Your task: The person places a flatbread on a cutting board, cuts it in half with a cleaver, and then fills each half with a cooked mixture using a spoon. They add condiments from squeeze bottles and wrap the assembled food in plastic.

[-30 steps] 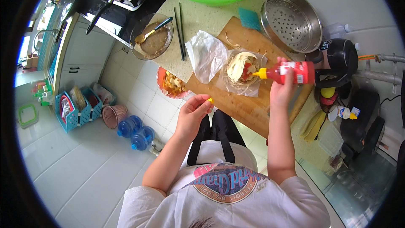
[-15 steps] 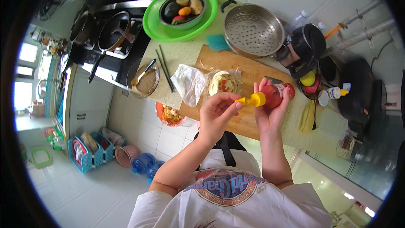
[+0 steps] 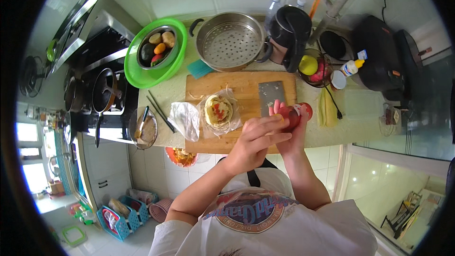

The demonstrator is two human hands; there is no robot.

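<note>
My right hand [image 3: 291, 146] holds a red squeeze sauce bottle [image 3: 295, 116] tilted on its side above the right part of the wooden cutting board [image 3: 244, 81]. The fingers of my left hand [image 3: 256, 140] are closed over the bottle's yellow cap, which they almost fully hide. Left of my hands, a round filled bun [image 3: 218, 111] topped with red sauce and shreds lies on a clear plastic bag. A cleaver blade [image 3: 271, 96] rests flat on the board just beyond the bottle. Beside the bun is a crumpled white plastic bag [image 3: 185, 119].
A steamer pot [image 3: 231, 42], a green basin [image 3: 135, 73] with a bowl of vegetables, and a black kettle [image 3: 286, 33] line the back. Dark chopsticks [image 3: 160, 111] and a glass bowl [image 3: 149, 132] with a brush stand left. At right are a fruit bowl [image 3: 313, 78] and corn husks [image 3: 326, 109].
My view has turned, so the counter sits straighter. My left hand has moved from pinching the yellow tip to covering the whole cap. The red bottle stays in my right hand.
</note>
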